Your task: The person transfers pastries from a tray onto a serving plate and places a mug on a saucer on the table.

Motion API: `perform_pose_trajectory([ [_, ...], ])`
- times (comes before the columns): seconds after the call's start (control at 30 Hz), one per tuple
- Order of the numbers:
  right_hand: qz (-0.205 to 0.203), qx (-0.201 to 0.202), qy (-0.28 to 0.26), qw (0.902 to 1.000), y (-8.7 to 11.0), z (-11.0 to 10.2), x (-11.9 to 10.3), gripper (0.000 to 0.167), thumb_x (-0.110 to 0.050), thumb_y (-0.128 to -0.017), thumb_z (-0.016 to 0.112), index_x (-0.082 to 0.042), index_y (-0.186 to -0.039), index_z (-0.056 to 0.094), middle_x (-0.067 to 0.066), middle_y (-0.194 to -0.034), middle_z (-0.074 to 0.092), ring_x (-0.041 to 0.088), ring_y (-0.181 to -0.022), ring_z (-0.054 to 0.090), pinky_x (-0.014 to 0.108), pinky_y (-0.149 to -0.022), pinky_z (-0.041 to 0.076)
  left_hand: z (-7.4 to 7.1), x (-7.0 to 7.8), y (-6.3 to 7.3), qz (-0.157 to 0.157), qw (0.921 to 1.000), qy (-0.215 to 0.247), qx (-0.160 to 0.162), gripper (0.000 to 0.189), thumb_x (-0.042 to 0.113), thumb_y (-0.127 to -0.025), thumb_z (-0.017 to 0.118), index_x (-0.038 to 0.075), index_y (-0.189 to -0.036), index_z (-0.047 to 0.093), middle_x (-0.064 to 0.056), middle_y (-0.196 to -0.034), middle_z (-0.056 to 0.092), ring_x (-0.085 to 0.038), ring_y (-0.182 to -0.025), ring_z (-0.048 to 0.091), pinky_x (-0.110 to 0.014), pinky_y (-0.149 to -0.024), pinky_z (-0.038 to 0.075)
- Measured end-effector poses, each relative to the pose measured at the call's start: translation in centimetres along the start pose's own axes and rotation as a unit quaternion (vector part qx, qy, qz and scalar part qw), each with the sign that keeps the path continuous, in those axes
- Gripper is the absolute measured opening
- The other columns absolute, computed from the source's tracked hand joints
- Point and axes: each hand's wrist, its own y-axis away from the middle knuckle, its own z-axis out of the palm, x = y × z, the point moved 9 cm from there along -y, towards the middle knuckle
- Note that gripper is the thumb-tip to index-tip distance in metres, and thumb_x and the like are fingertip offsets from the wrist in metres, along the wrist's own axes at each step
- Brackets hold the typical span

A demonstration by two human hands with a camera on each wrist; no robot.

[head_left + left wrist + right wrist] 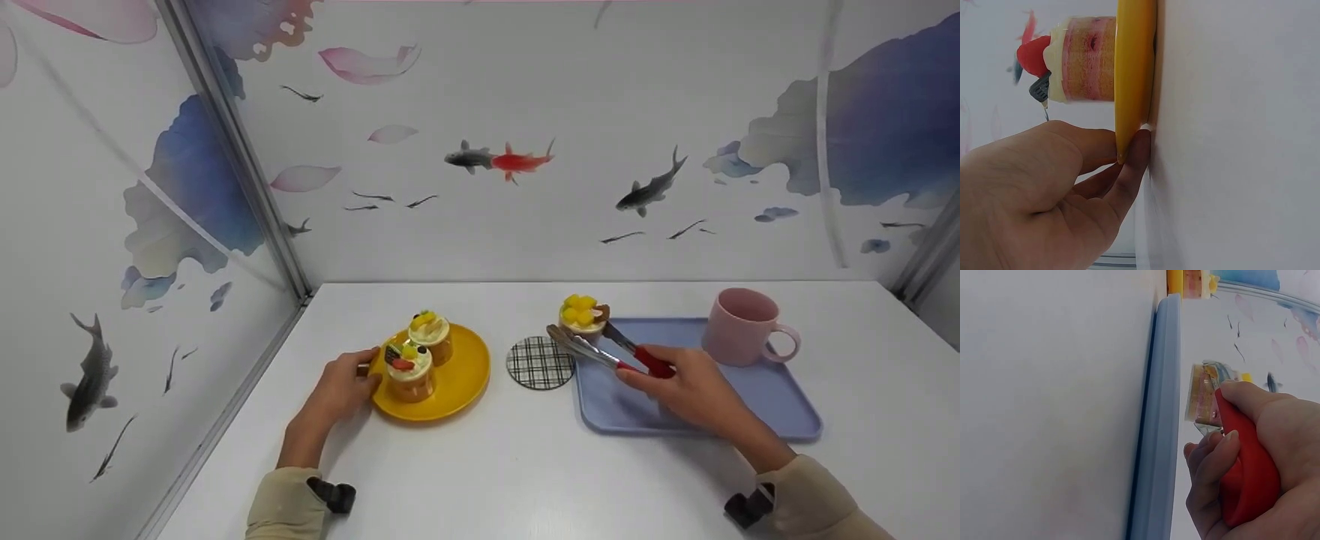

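Observation:
My left hand (341,386) pinches the left rim of a yellow plate (469,382), thumb on top and fingers beneath the edge in the left wrist view. On that plate stand two dessert cups, the nearer cup (411,382) topped with strawberry and the farther cup (433,341) with yellow fruit. In my right hand (694,386) are metal tongs (581,346) with red handles (1249,467). Their tips straddle a third dessert cup (581,319), topped with yellow fruit cubes. This cup overlaps the tray's back left corner in the head view.
A blue-lavender tray (780,409) lies at the right, bearing a pink mug (739,330) at its back. Between plate and tray is a round checked coaster (536,364). White walls with painted fish (517,161) enclose the table's back and left.

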Motion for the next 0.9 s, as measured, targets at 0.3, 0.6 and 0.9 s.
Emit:
perform_pose_trajectory([
  [0.3,-0.003,-0.009,-0.017,0.9998,0.2,0.9,-1.1,0.080,-0.060,-0.092,0.080,-0.005,-0.148,0.066,0.008,-0.103,0.075,0.021,-0.082,0.062,0.024,-0.059,0.054,0.0,-0.2,-0.1,-0.004,1.0000,0.002,-0.002,0.057,0.003,-0.107,0.062,0.001,-0.162,0.047,-0.024,-0.162,0.054,-0.041,-0.147,0.057,-0.054,-0.123,0.049],
  [0.6,-0.016,-0.018,-0.032,0.9992,0.0,2.3,-2.6,0.075,-0.058,-0.093,0.081,-0.007,-0.145,0.068,0.006,-0.104,0.076,0.020,-0.084,0.063,0.024,-0.062,0.057,-0.2,0.0,0.2,0.016,0.9999,-0.003,0.002,0.055,0.002,-0.107,0.061,-0.001,-0.160,0.048,-0.027,-0.159,0.055,-0.043,-0.144,0.059,-0.055,-0.122,0.049],
  [0.9,-0.032,-0.016,-0.038,0.9986,0.0,3.6,-4.0,0.069,-0.054,-0.092,0.084,-0.007,-0.141,0.072,0.004,-0.096,0.075,0.019,-0.082,0.061,0.023,-0.060,0.055,-0.1,-0.1,0.0,0.008,1.0000,0.002,-0.001,0.056,0.004,-0.108,0.062,0.000,-0.161,0.047,-0.024,-0.162,0.054,-0.042,-0.147,0.056,-0.054,-0.124,0.048],
])
